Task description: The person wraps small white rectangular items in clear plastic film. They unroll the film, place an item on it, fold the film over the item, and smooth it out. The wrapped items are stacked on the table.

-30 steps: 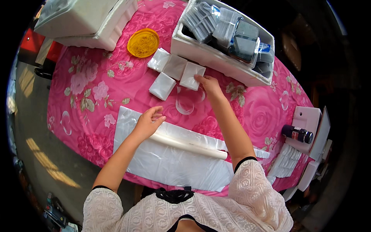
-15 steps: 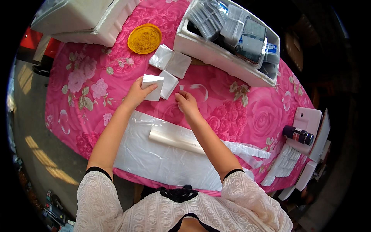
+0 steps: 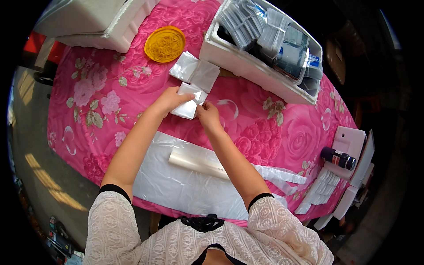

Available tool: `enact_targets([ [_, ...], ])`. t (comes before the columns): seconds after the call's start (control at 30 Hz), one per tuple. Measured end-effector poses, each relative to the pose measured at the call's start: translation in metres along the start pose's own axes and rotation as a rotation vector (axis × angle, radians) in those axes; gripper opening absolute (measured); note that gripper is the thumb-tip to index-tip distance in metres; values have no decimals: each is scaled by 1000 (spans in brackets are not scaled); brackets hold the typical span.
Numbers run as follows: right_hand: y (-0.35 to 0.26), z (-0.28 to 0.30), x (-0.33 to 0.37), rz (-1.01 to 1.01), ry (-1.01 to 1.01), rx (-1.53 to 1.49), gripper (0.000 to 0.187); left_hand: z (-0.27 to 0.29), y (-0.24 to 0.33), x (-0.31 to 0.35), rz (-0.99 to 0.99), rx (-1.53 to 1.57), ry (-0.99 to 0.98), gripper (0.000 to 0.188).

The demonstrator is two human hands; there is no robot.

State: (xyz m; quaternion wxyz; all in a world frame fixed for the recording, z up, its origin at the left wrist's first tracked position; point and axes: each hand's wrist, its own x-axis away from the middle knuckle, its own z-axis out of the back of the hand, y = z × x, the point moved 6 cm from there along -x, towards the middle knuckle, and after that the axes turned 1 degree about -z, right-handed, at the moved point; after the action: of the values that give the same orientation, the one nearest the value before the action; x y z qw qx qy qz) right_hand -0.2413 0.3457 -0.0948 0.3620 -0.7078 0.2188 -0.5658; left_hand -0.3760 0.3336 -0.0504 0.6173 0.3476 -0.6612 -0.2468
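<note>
My left hand (image 3: pixel 168 100) is closed on a small stack of white, translucent plastic sheets (image 3: pixel 183 110), thumb on top and fingers underneath. At the stack's right edge my right hand (image 3: pixel 209 116) has its thumb and fingers pinched on the sheets' corner. Two more stacks of clear plastic sheets, one (image 3: pixel 184 66) to the left and one (image 3: pixel 206 76) to the right, lie flat just beyond my hands. Part of a third pile lies at the held sheets and is mostly covered by them.
Rubber bands fill a yellow dish (image 3: pixel 164 27). Behind it stands a white foam box (image 3: pixel 106 44); another foam box (image 3: pixel 247 66) holds bundled plastic packs. Nearer me, a clear roll (image 3: pixel 198 164) rests on plastic sheeting (image 3: pixel 176 190). A dark bottle (image 3: pixel 338 158) lies at the right.
My left hand has moved right with its stack, over the pile beside it. The right hand has come slightly left and nearer, and now meets the sheets' edge.
</note>
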Motion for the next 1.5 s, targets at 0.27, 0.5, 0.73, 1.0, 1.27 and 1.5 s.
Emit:
enact_targets([
  [0.27,-24,30,7,197,95,75,30,8,-14,28,-26,112,9,36],
  [0.5,-65,42,-40,79,140,36,36,33,-50,63,-2,530,45,47],
  [0.73,-68,25,-58,-60,100,69,30,32,-60,73,-84,606,-3,44],
  [1.0,-86,2,0,120,-26,335,24,21,-1,95,-391,186,-38,47],
  [1.27,-79,-39,55,327,-422,403,19,18,18,106,-576,-372,-44,30],
  [1.5,-78,-33,1,82,-275,189,43,35,2,116,-423,105,10,23],
])
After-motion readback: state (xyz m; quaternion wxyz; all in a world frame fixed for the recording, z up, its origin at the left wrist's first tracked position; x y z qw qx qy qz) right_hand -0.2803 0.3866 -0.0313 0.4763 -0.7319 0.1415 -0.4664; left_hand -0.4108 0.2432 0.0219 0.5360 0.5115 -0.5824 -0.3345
